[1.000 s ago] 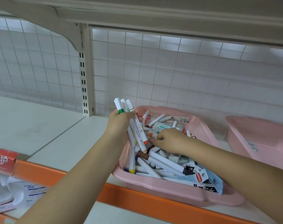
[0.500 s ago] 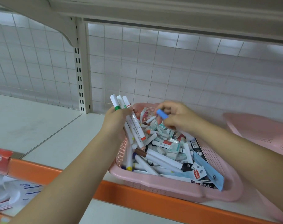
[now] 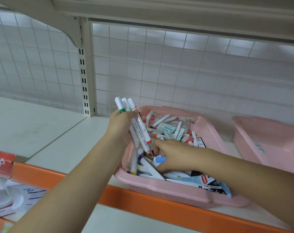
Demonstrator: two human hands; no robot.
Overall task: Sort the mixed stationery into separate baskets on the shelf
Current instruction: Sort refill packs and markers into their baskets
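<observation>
Left hand [image 3: 121, 125] was closed round a fanned bundle of markers [image 3: 141, 128], held up over the left rim of the mixed basket [image 3: 159, 184]. Right hand [image 3: 173, 153] was down in the basket's heap [image 3: 169, 128], near its front. Its fingers were curled, with a blue-capped piece [image 3: 160, 160] apparently pinched under them; the full grip was hidden by the hand.

Sorting was judged to be early, as the basket was well filled with markers, erasers and packets.

Risks:
- The bundle was splayed, not squared. One marker could slip out, back into the heap or over the basket's left rim.
- The right hand was pressed in near the front wall, and the basket was set right at the orange shelf edge [image 3: 143, 200]. A hard pull could drag it forward.
- Flat packets [image 3: 210, 184] were lying against the basket's front-right corner. They could be hooked by the forearm and dropped off the shelf.

Room:
- Left of the basket: bare shelf [image 3: 50, 132], wide open up to the slotted post [image 3: 83, 73].
- Right of the basket: second basket [image 3: 268, 137] just beside it, with a narrow gap. Very little was seen in it.
- Behind the basket: grid panel [image 3: 176, 64], close to the back rim.
- Above the basket: upper shelf [image 3: 159, 7], so lift height was limited.
</observation>
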